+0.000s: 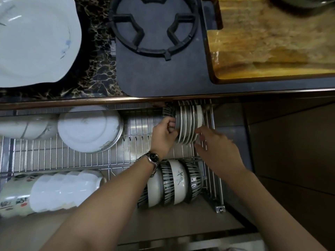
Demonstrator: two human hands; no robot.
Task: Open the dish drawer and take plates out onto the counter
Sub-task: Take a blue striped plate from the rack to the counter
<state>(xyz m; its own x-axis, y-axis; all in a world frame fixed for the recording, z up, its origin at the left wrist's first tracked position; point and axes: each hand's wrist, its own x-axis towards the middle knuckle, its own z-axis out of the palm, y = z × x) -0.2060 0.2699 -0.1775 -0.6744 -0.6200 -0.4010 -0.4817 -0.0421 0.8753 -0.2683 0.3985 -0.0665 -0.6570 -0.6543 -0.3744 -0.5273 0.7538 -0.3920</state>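
While the dish drawer [72, 154] stands pulled out below the bench [96, 57], both hands work at a row of plates [188, 124] standing on edge in the wire rack at about one o'clock from the drawer's middle. The left hand [164, 134], with a wristwatch [151, 158] on its wrist, has its grip clenched on the left end of the row, fingers curled over the rim of the outermost plate. The right hand [215, 144] sits at the right end of the row, at three o'clock from the left hand; its fingertips touch the plates' lower rims, but the blur leaves it impossible to tell whether its grip is closed on them or loose.

A large white plate [34, 38] already lies flat on the bench at eleven o'clock, beside the black gas burner [154, 26]. A wooden cutting board [272, 42] lies at two o'clock, beyond the burner.

Inside the drawer, a stack of white plates [90, 127] leans at ten o'clock from the hands. Striped bowls [174, 183] stand on edge at six o'clock, partly under the left forearm, and white stacked bowls [67, 189] lie on their side at eight o'clock.
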